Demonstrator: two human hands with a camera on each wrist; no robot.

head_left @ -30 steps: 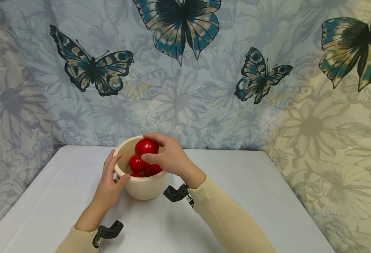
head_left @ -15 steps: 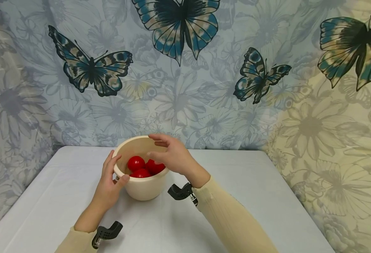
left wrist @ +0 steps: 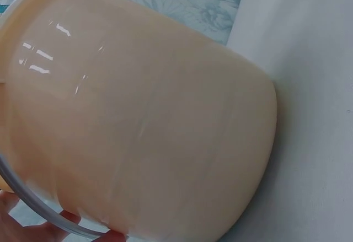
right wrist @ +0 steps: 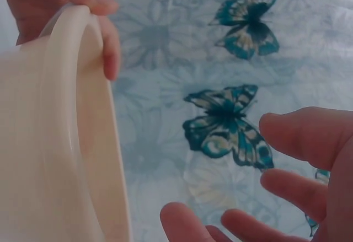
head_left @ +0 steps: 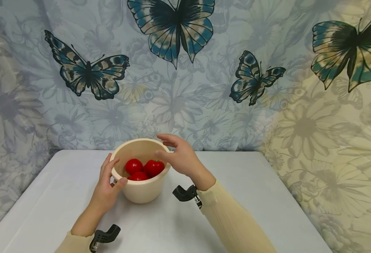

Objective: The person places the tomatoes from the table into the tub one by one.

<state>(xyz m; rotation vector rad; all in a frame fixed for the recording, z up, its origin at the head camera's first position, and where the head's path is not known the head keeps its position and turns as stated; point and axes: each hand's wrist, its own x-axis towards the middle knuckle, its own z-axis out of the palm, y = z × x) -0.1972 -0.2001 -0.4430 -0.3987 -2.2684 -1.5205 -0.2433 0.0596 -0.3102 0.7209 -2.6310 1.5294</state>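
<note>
A cream plastic bucket [head_left: 143, 192] stands on the table, with several red tomatoes [head_left: 133, 166] visible inside it. My left hand [head_left: 105, 191] grips its left rim, thumb at the front and fingers along the side. In the left wrist view the bucket's wall fills most of the picture, and fingertips [left wrist: 58, 228] show beside its grey handle [left wrist: 41, 208]. Over the right rim hovers my right hand [head_left: 183, 156], fingers spread and holding nothing. The right wrist view shows this hand apart from the bucket's rim [right wrist: 60, 115]. The bucket's bottom is hidden.
White cloth covers the table [head_left: 236, 196]. Right behind its back edge hangs a flowered backdrop [head_left: 179, 112] with butterflies, which also runs along both sides. A dark wrist mount [head_left: 185, 193] sits on each sleeve.
My right hand has let go of a tomato, which has dropped into the bucket, and has drawn back to the right. My left hand keeps its grip on the rim.
</note>
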